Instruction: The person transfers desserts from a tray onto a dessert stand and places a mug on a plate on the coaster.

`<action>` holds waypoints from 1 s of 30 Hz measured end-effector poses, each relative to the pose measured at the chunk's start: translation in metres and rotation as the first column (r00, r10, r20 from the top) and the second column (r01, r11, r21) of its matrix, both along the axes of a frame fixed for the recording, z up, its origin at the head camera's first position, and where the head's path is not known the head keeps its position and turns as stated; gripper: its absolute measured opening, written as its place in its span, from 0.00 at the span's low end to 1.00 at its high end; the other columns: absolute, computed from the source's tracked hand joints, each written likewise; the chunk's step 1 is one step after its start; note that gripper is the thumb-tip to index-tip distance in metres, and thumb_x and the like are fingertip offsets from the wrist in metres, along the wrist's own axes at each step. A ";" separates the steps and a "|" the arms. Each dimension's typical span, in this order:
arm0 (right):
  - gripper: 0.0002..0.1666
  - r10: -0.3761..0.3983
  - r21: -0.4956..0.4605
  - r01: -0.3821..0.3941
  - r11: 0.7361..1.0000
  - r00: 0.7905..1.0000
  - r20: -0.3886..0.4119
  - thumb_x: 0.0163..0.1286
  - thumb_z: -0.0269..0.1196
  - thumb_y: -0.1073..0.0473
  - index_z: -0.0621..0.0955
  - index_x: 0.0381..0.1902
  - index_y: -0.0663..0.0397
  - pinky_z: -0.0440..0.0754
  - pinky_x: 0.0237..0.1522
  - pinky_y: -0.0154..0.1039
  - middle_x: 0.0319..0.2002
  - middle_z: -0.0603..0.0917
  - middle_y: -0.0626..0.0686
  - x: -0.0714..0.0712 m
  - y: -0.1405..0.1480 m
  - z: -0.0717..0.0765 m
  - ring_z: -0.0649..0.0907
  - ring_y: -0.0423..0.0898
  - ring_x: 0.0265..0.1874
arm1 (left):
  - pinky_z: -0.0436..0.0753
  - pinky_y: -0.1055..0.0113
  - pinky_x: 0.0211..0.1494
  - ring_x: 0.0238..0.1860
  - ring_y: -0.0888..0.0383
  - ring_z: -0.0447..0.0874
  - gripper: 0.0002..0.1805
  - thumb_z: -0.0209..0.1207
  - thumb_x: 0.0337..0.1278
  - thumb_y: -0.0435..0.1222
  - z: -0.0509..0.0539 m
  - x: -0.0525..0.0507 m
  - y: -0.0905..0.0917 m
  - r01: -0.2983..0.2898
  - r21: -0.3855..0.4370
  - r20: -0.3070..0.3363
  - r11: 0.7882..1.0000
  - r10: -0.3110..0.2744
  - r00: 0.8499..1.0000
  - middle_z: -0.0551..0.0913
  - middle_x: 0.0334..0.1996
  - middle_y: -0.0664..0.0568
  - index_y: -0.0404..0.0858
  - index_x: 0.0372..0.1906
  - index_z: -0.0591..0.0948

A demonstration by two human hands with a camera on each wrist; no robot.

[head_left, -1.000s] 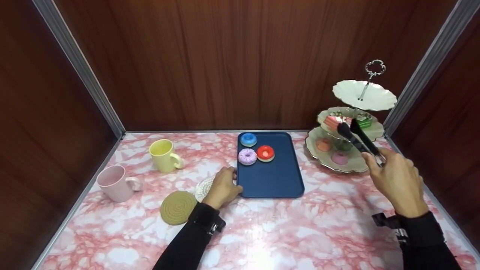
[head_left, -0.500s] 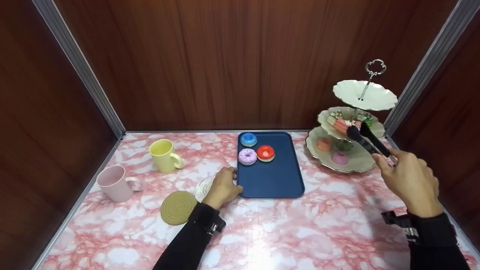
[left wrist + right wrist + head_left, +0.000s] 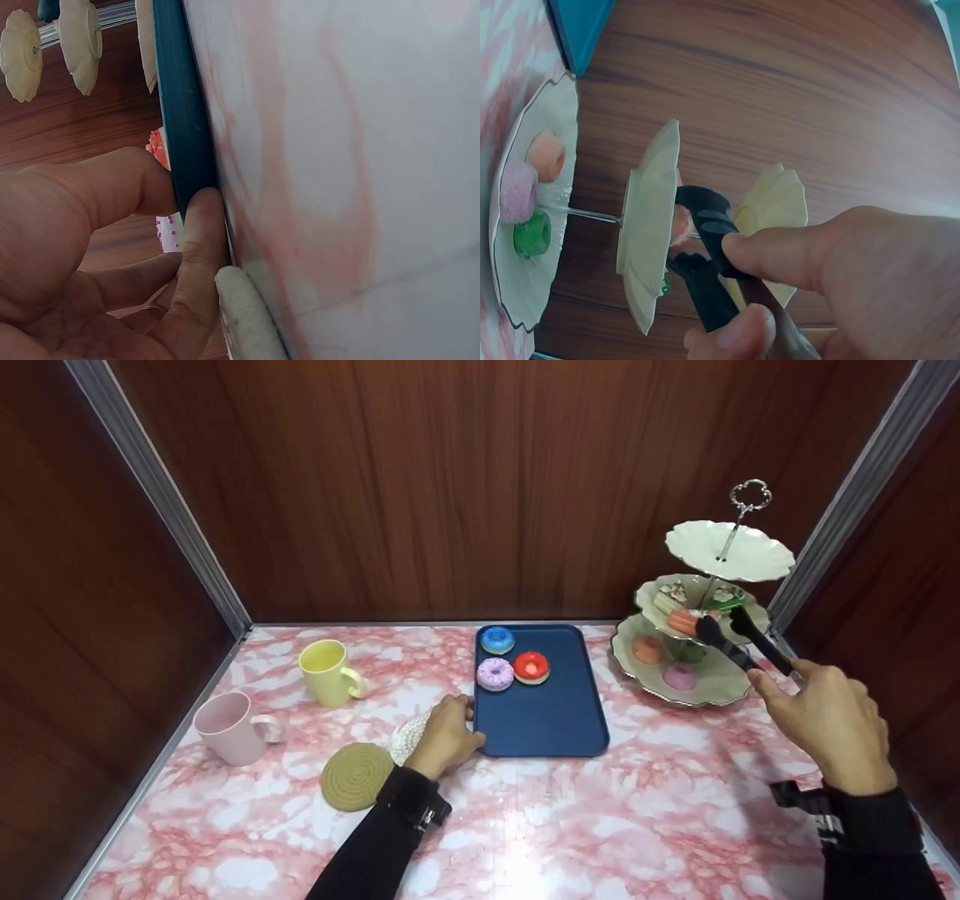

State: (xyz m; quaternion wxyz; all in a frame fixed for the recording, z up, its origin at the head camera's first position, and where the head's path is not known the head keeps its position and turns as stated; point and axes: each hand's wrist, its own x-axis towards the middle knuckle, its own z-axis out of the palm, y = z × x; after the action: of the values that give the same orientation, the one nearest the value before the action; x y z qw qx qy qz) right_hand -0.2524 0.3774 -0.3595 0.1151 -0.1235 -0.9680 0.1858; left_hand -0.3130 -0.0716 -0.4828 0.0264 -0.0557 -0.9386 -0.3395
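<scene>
My right hand (image 3: pixel 832 720) holds black-tipped tongs (image 3: pixel 724 641), whose tips stand apart over the middle plate of a three-tier stand. A pink cake slice (image 3: pixel 682 621) lies on that plate by the left tip; whether they touch I cannot tell. Beside it are a pale cake slice (image 3: pixel 670 598) and a green one (image 3: pixel 726 598). In the right wrist view the middle plate (image 3: pixel 656 225) hides most of the cakes. My left hand (image 3: pixel 448 735) grips the near left edge of a blue tray (image 3: pixel 540 727), thumb and a finger against its rim (image 3: pixel 184 112).
Blue (image 3: pixel 497 640), lilac (image 3: pixel 495 673) and red (image 3: pixel 532 667) doughnuts sit on the tray. Orange, pink and green pieces lie on the bottom plate (image 3: pixel 705 694). Yellow (image 3: pixel 326 671) and pink (image 3: pixel 231 731) mugs stand left. A round olive coaster (image 3: pixel 356 776) and white coaster (image 3: pixel 405 739) lie by my left arm.
My right hand has moved right and slightly down, bringing the pink cake slice down onto the middle plate. The tongs' tips have spread apart. The left hand and tray stay put.
</scene>
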 end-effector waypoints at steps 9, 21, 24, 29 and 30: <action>0.54 0.015 -0.015 -0.016 1.000 0.999 -0.049 0.49 0.48 0.19 0.69 0.64 0.49 0.67 0.18 0.54 0.53 0.75 0.71 -0.001 -0.002 -0.001 0.75 0.74 0.41 | 0.73 0.64 0.48 0.40 0.57 0.72 0.34 0.64 0.31 0.34 -0.001 0.000 -0.001 0.007 -0.010 -0.010 1.000 -0.007 1.000 0.76 0.40 0.49 0.36 0.55 0.74; 0.45 0.021 -0.029 -0.025 0.999 0.989 -0.145 0.52 0.50 0.22 0.75 0.55 0.47 0.66 0.15 0.51 0.41 0.81 0.66 -0.004 -0.013 -0.005 0.78 0.71 0.35 | 0.74 0.64 0.48 0.40 0.57 0.72 0.35 0.64 0.32 0.34 0.000 0.000 -0.001 0.004 0.004 0.006 1.000 -0.004 1.000 0.76 0.41 0.49 0.36 0.57 0.74; 0.45 0.024 -0.026 -0.028 0.999 0.987 -0.160 0.52 0.51 0.22 0.75 0.56 0.46 0.66 0.16 0.53 0.43 0.81 0.68 -0.005 -0.017 -0.006 0.77 0.72 0.37 | 0.74 0.64 0.49 0.40 0.57 0.73 0.35 0.64 0.32 0.33 0.001 0.000 -0.001 0.004 0.009 0.004 1.000 -0.004 1.000 0.76 0.41 0.49 0.36 0.57 0.73; 0.47 0.034 -0.017 -0.038 0.999 0.982 -0.186 0.52 0.52 0.23 0.71 0.62 0.43 0.67 0.17 0.55 0.48 0.79 0.69 -0.006 -0.022 -0.008 0.77 0.73 0.38 | 0.74 0.63 0.49 0.40 0.56 0.73 0.35 0.64 0.32 0.34 0.000 0.000 -0.001 0.009 0.007 -0.010 1.000 -0.009 1.000 0.77 0.41 0.48 0.36 0.57 0.74; 0.48 0.037 -0.015 -0.041 0.999 0.981 -0.192 0.52 0.52 0.23 0.70 0.64 0.43 0.67 0.16 0.54 0.48 0.79 0.69 -0.006 -0.024 -0.008 0.77 0.73 0.37 | 0.74 0.64 0.49 0.40 0.56 0.73 0.35 0.64 0.32 0.34 0.000 0.000 -0.001 0.009 0.005 -0.010 1.000 -0.009 1.000 0.77 0.41 0.48 0.36 0.57 0.74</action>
State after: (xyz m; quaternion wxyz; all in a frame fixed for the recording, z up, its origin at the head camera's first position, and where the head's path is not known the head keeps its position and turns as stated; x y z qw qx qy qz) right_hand -0.2581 0.3539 -0.3675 0.2032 -0.0871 -0.9527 0.2084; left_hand -0.3135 -0.0721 -0.4824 0.0296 -0.0616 -0.9373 -0.3418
